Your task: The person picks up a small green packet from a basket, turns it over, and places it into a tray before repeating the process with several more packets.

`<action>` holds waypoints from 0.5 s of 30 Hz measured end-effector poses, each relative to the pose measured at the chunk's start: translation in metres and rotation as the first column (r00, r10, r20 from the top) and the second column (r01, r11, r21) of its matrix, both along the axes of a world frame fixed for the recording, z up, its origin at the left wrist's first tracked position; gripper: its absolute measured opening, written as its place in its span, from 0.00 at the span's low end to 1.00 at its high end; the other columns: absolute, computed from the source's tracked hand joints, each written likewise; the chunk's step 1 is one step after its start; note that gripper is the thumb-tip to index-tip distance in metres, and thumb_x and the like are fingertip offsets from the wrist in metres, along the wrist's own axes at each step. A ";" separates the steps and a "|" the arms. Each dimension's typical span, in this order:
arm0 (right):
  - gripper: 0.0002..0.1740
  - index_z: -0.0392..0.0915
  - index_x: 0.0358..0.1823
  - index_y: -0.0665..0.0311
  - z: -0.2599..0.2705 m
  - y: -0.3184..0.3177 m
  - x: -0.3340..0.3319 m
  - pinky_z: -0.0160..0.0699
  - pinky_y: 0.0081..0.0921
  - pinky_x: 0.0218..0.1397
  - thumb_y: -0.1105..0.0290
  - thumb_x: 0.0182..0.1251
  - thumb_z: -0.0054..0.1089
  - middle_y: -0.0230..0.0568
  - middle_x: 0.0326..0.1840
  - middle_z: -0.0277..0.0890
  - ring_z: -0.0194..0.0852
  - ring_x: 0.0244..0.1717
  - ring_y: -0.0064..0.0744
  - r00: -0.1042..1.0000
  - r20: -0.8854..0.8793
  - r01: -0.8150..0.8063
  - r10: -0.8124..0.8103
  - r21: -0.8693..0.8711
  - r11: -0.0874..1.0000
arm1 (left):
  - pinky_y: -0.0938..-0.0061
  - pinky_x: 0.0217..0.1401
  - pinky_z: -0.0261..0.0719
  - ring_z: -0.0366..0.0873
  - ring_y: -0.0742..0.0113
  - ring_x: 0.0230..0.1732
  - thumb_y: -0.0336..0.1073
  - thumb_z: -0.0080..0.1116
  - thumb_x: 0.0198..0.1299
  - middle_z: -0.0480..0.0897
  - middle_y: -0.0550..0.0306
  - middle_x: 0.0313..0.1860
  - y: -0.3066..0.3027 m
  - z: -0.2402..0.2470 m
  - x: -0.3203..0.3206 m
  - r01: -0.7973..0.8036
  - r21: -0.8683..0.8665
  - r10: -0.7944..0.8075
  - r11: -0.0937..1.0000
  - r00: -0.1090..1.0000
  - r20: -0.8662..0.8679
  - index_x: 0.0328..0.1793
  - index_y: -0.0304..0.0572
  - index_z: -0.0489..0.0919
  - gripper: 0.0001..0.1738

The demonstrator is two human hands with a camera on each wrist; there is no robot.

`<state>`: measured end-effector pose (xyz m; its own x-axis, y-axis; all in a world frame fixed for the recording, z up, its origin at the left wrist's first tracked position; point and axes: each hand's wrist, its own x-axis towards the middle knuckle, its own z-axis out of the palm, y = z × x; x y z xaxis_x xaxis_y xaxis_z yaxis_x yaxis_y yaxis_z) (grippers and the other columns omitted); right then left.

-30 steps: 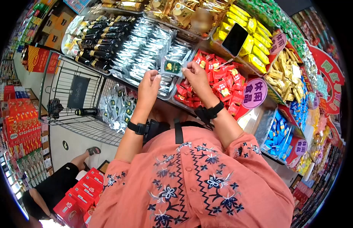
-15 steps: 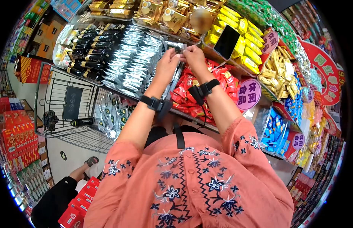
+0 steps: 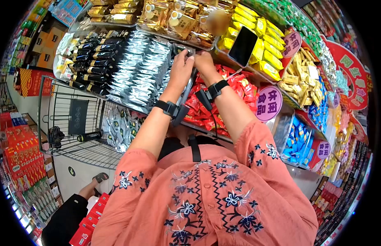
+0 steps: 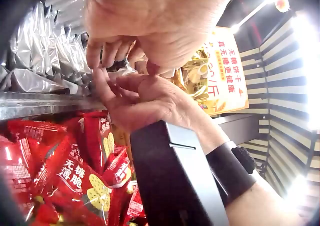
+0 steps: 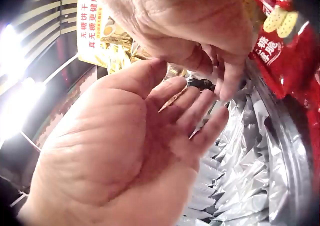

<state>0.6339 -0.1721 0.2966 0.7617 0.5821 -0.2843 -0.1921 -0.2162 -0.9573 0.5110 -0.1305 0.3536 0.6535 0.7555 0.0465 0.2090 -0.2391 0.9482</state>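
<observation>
Left hand (image 3: 181, 74): hanging over the silver packs (image 3: 145, 69), fingers loose and a bit spread; I'm seeing no firm hold.
Right hand (image 3: 205, 65): sitting close beside it, fingers bending down; I'm not able to tell if they're pinching anything.
Dark-label pack (image 5: 201, 83): sitting between the hands, at the tray's (image 4: 50, 104) far end.
Its long side: mostly hiding, so I'm not able to tell its way or front.
This step: I'm guessing they're setting it straight; the next move is calling for soft fingers.
Farther back: yellow packs (image 3: 268, 70) are lying by a phone (image 3: 243, 46).

A bin (image 5: 287, 158), apparently plastic, carries rows of silver packets (image 3: 133, 67)
</observation>
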 end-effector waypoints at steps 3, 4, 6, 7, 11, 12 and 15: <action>0.11 0.82 0.40 0.77 0.007 -0.003 -0.003 0.78 0.32 0.37 0.74 0.62 0.59 0.49 0.36 0.83 0.81 0.34 0.34 0.995 -0.096 0.012 -0.007 0.051 0.999 | 0.62 0.65 0.74 0.78 0.48 0.58 0.44 0.55 0.69 0.75 0.36 0.61 -0.001 -0.003 0.001 -0.009 -0.006 0.009 1.000 0.999 0.052 0.69 0.27 0.71 0.30; 0.11 0.82 0.40 0.77 0.015 -0.005 -0.005 0.78 0.33 0.37 0.74 0.62 0.59 0.49 0.37 0.83 0.81 0.34 0.34 0.993 -0.115 0.017 -0.010 0.057 0.998 | 0.62 0.65 0.74 0.78 0.48 0.58 0.44 0.56 0.69 0.75 0.36 0.60 -0.001 -0.003 0.001 -0.017 -0.016 0.018 1.000 0.998 0.068 0.69 0.27 0.71 0.30; 0.11 0.82 0.40 0.77 0.028 -0.010 -0.009 0.78 0.33 0.37 0.74 0.63 0.58 0.49 0.36 0.83 0.81 0.34 0.33 0.996 -0.085 0.027 -0.024 0.034 0.999 | 0.62 0.64 0.74 0.78 0.48 0.57 0.43 0.56 0.68 0.75 0.36 0.59 -0.003 -0.001 0.003 -0.030 -0.038 0.034 0.999 0.994 0.102 0.68 0.27 0.71 0.29; 0.11 0.82 0.40 0.77 0.032 -0.011 -0.009 0.78 0.33 0.37 0.74 0.63 0.58 0.49 0.36 0.83 0.81 0.34 0.33 0.997 -0.069 0.032 -0.031 0.022 0.999 | 0.62 0.66 0.74 0.77 0.49 0.60 0.43 0.56 0.69 0.75 0.37 0.61 -0.004 0.000 0.003 -0.015 -0.037 0.019 0.999 0.996 0.091 0.69 0.27 0.71 0.30; 0.11 0.82 0.40 0.77 0.000 -0.006 -0.001 0.78 0.33 0.37 0.74 0.63 0.58 0.48 0.35 0.84 0.81 0.34 0.33 0.999 -0.007 0.041 -0.040 0.075 0.996 | 0.64 0.70 0.72 0.76 0.51 0.66 0.43 0.57 0.70 0.73 0.38 0.66 -0.004 -0.001 0.004 0.011 -0.014 -0.010 1.000 0.998 0.058 0.72 0.28 0.69 0.31; 0.12 0.82 0.41 0.77 0.002 -0.006 -0.003 0.78 0.33 0.37 0.73 0.63 0.59 0.48 0.35 0.84 0.81 0.33 0.33 0.999 0.009 0.041 -0.041 0.063 0.997 | 0.64 0.70 0.72 0.76 0.51 0.66 0.44 0.56 0.70 0.73 0.37 0.67 -0.003 -0.005 0.006 0.011 -0.005 -0.010 1.000 0.998 0.055 0.72 0.28 0.69 0.31; 0.12 0.82 0.41 0.77 0.012 -0.010 -0.001 0.78 0.32 0.37 0.72 0.64 0.59 0.47 0.35 0.84 0.80 0.33 0.34 1.000 0.026 0.000 0.001 -0.018 1.000 | 0.65 0.70 0.72 0.76 0.50 0.67 0.44 0.56 0.71 0.73 0.36 0.67 0.000 -0.012 0.010 0.032 -0.028 -0.031 0.999 0.999 0.041 0.74 0.27 0.67 0.33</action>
<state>0.6331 -0.1822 0.3082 0.7686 0.5776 -0.2749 -0.1670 -0.2337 -0.9579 0.5212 -0.1304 0.3418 0.6749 0.7360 0.0527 0.1627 -0.2180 0.9623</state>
